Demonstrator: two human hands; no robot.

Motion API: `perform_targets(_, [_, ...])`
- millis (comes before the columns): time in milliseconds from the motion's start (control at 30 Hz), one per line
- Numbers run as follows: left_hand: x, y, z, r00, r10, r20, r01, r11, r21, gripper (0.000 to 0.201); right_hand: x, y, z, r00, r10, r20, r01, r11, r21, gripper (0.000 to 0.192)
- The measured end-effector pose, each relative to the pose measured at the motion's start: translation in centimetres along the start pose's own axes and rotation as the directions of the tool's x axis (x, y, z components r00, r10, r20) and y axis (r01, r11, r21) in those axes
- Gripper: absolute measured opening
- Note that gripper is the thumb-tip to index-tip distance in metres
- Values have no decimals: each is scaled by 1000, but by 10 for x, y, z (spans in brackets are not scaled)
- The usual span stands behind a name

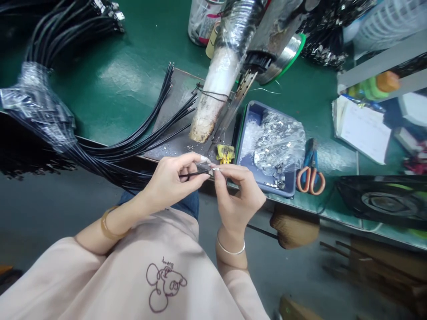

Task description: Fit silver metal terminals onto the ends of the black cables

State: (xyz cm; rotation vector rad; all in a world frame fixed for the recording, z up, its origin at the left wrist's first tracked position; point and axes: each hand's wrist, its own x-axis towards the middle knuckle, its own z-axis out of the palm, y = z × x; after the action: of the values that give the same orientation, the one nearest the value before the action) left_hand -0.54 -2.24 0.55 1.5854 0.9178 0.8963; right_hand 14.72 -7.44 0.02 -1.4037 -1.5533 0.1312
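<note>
Fitting a small metal clip (215, 170) onto the end of a thin black cable (193, 174), by the look of it, just in front of the near edge of the green worktop (116, 84). Left hand (170, 182) closed in a pinch grip round the cable near its tip, thumb and forefinger pressed together on it. Right hand (238, 195) closed likewise, fingertips meeting on the clip where it touches the cable end. Too small to tell whether the clip is already seated or only lined up.

Judging from this: mid-assembly, one cable of many. Behind the left hand, a fan of loose black cables (147, 129) spread across a dark mat (176, 95). Just beyond the right hand, a blue tray (248, 129) heaped with more clips in clear plastic, and a small yellow fixture (225, 154) beside it. Orange-handled scissors (311, 174) lying to the right of the tray.

Next move likely calls for steady alignment: cable tip kept straight, clip pushed squarely on, no slipping between the fingertips.
</note>
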Motion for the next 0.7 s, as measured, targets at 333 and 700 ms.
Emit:
perform_targets(333, [-8,1,-17,893,-281,352,408,836,-367,27,-13,2,-9,997,78,30,-80,992,94,10])
perform_targets(700, [-20,0,-16,938,-183,294,290,879,-378,21,-14,-14,-1,984,-21,178,21,1000,-1,9])
